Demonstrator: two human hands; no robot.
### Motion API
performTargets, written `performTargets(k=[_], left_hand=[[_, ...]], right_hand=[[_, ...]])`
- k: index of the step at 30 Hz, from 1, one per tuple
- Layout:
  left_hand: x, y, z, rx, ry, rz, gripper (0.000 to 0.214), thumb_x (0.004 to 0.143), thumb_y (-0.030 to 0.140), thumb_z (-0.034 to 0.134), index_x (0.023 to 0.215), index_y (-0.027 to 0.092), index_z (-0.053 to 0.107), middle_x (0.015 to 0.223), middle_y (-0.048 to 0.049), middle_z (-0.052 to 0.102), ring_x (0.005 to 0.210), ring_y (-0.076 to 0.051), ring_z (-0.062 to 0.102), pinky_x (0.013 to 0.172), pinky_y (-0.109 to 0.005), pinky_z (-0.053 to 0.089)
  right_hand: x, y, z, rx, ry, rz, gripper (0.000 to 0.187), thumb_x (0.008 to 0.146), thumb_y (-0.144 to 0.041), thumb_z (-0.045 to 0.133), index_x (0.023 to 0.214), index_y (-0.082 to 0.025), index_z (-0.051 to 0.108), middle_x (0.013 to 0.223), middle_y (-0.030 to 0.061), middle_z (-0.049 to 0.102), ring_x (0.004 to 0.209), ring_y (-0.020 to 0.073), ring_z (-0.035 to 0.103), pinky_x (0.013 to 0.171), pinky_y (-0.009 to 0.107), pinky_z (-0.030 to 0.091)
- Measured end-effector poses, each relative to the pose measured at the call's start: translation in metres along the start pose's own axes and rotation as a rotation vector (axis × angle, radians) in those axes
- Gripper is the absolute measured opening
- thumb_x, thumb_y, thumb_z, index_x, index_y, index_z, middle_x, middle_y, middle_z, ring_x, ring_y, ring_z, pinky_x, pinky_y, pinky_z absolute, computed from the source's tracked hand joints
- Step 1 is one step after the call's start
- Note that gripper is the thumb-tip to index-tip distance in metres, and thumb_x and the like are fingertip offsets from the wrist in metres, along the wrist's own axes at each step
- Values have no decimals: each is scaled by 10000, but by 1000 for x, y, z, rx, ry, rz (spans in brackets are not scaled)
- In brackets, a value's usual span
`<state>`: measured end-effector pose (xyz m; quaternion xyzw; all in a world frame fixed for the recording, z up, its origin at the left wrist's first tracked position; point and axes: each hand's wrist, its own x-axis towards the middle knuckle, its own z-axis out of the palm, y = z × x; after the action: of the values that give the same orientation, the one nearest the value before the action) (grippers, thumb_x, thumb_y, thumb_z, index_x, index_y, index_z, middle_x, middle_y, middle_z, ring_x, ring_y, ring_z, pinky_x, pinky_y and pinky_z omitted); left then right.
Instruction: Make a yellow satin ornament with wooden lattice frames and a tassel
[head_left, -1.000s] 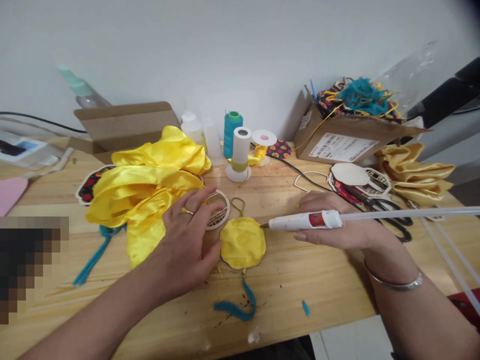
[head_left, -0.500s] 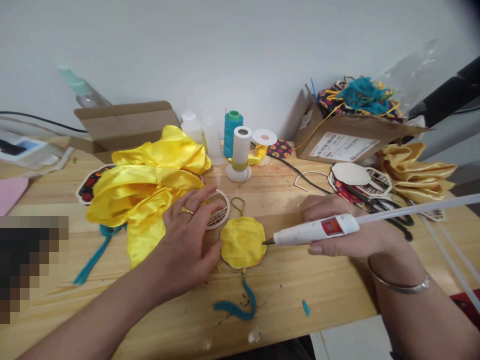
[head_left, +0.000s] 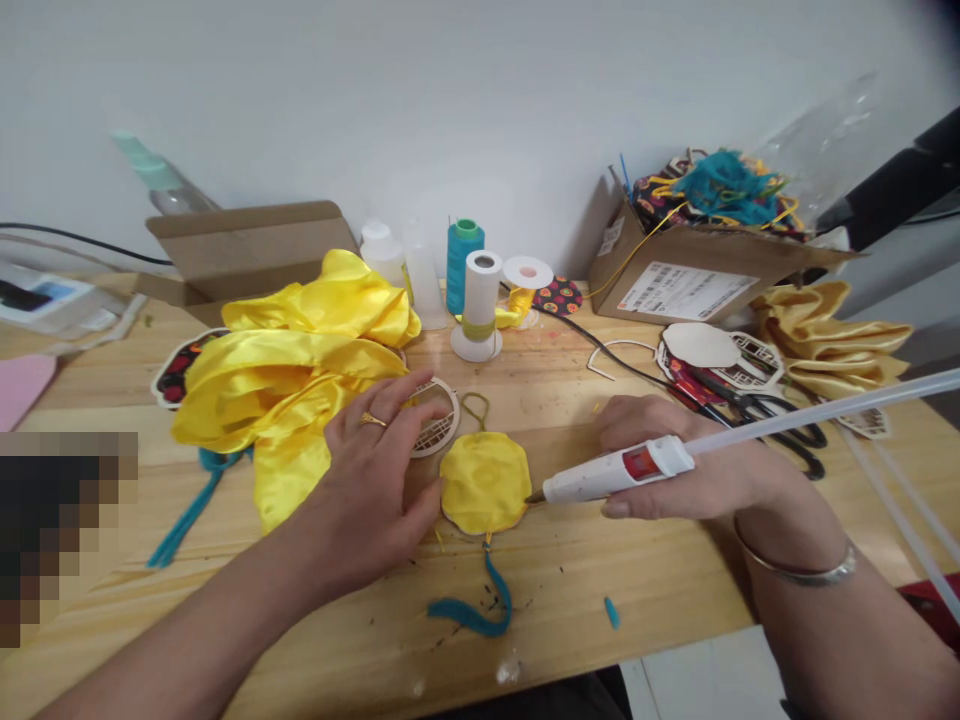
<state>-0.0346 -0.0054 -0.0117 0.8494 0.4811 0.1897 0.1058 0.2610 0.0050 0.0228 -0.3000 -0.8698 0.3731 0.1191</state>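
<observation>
My right hand point(head_left: 675, 470) is closed around a white hot glue gun point(head_left: 592, 485), a clear glue stick point(head_left: 817, 405) running out of its back. The gun's metal nozzle meets the right edge of a flat yellow satin piece point(head_left: 486, 483) with a scalloped outline. That piece has an olive cord loop point(head_left: 475, 408) at its top and a teal tassel point(head_left: 487, 622) at its bottom. My left hand point(head_left: 382, 470) lies with fingers spread, its thumb at the satin piece's left edge. Its fingertips reach over a round wooden lattice frame point(head_left: 439, 425), which they partly hide.
Bunched yellow satin point(head_left: 300, 370) lies at left. Behind stand a teal thread cone point(head_left: 465, 265), a white spool point(head_left: 481, 300) and glue bottles point(head_left: 384, 255). Black scissors point(head_left: 780, 415) rest on the right, below a cardboard box point(head_left: 690, 275) of scraps. Spare glue sticks point(head_left: 900, 500) lie at far right.
The glue gun's nozzle has moved slightly down along the satin piece's right edge, and the gun tilts more. My left hand has stayed in place.
</observation>
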Motion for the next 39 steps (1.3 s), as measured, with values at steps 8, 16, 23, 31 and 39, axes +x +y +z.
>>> performTargets(k=[8,16,23,31,39], left_hand=[[0,-1,1,20,-18,17,482,707,208,563,1168,220,422,1429,-149,347,1297,-364,332,1006,-594,307],[2,0,-9,38,-3,-44,452,748,239,555,1175,217,409,1374,-133,419,1279,-335,350,1007,-547,309],[3,-12,-8,84,21,-140,503,781,393,566,1226,229,397,1308,-134,504,1220,-364,408,948,-566,333],[10,-13,-2,169,24,-307,630,717,551,603,1214,194,452,1239,-143,566,1153,-386,432,893,-564,338],[11,-13,-9,81,160,-274,677,663,556,663,1201,186,488,1141,-139,591,1072,-364,494,892,-538,353]], right_hand=[[0,-3,-6,-13,-5,80,354,819,-411,594,580,-163,514,552,-18,459,579,114,440,580,271,348],[-2,-1,-13,147,221,-30,349,811,-416,589,588,-179,462,557,-17,429,552,120,404,541,288,308],[-2,4,-10,304,227,-57,381,807,-486,588,614,-180,470,610,7,476,598,139,439,551,294,327],[2,7,-6,324,227,-53,358,797,-462,605,625,-159,522,604,16,485,584,136,439,534,286,326],[0,7,-6,352,280,8,324,795,-436,613,611,-182,534,584,-9,455,558,128,412,519,282,314]])
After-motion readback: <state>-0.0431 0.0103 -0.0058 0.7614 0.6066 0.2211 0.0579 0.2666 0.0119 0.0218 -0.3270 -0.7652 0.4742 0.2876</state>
